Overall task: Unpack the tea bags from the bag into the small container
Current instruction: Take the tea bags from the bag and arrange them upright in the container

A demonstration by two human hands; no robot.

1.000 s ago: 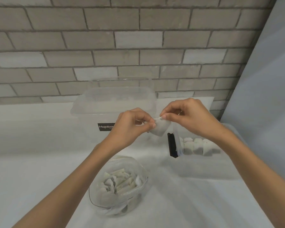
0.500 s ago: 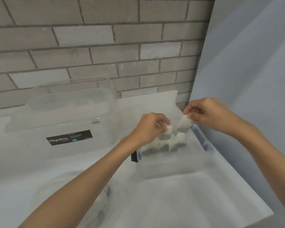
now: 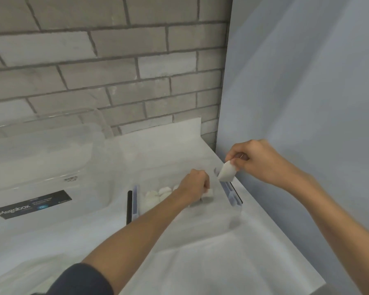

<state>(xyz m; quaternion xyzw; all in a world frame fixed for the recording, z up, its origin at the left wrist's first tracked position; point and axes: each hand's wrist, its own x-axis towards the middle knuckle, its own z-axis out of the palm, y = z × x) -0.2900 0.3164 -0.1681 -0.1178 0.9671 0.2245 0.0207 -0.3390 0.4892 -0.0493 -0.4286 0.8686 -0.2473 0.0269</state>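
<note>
Tea bag [image 3: 226,173] pinched, hanging below right fingers [image 3: 235,164]

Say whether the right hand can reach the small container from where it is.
Probably yes. The right hand, pinching a tea bag, is just above the edge of the small container; its top is open, and the left hand fills only the middle.

The left arm reached forward from a dark sleeve [image 3: 83,279], forearm bare and wrist bent down. The left hand [image 3: 195,185] was knuckles-up, its curled fingers gripping a tea bag [image 3: 210,193]. The right arm came in from the lower right. The right hand [image 3: 258,160], held higher, pinched a second tea bag [image 3: 226,173] between thumb and forefinger, other fingers curled.
</note>
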